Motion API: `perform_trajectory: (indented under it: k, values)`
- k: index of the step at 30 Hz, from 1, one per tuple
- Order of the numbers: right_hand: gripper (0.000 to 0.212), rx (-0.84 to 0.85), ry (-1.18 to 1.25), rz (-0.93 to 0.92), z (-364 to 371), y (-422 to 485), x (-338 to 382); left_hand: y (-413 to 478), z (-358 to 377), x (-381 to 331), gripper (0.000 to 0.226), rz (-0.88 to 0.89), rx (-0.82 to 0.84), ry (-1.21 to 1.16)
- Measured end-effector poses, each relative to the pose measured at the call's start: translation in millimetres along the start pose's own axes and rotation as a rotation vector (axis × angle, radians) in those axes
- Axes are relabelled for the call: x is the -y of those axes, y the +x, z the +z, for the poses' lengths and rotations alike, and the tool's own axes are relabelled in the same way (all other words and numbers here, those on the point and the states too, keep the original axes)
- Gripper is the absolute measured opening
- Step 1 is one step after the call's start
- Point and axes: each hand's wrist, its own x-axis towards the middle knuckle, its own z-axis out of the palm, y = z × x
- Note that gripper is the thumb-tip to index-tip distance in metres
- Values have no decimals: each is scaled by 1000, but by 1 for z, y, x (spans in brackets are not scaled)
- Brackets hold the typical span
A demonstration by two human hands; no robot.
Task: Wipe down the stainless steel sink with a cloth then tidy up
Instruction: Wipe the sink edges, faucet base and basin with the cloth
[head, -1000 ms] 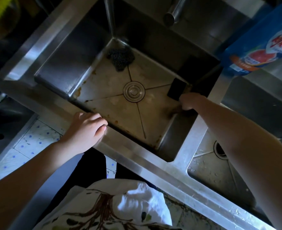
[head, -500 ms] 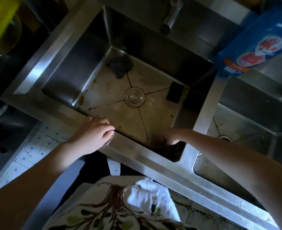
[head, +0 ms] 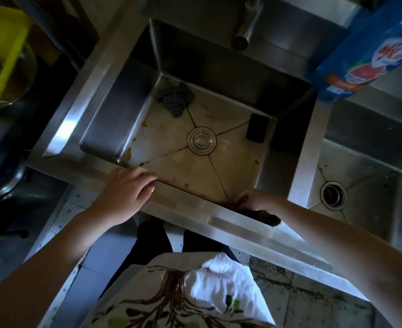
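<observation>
Wiping looked approx. midway: right hand (head: 254, 200) gripped dark crumpled cloth (head: 266, 216) in near-right corner of stainless steel sink (head: 195, 216); left hand (head: 129, 190) rested relaxed on near rim. Brown stains (head: 129, 153) on floor; tidy-up not yet done.

A steel-wool scourer (head: 175, 97) is lying well apart from a black sponge (head: 257, 128). A faucet spout (head: 247, 29) is hanging above them. A blue detergent bottle (head: 370, 55) is standing far right, a yellow rack (head: 3, 58) far left.

Silver-grey sink (head: 195, 216) with brown stains; blue bottle (head: 360, 55) with red-and-white label; black sponge (head: 258, 129); white shirt (head: 218, 280) printed with brown branches, green leaves.
</observation>
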Motion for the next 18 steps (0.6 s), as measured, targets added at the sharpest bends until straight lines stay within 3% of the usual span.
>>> perform_trajectory:
  k: [5, 14, 18]
  values:
    - [24, -8, 284, -30, 8, 6, 30, -9, -2, 19, 42, -8, -23, 0]
    - [27, 70, 373, -209, 15, 38, 152, -11, -18, 36, 53, -61, 17, 15]
    - [28, 50, 274, -271, 16, 47, 175, -5, -23, 37, 56, -43, 38, 16]
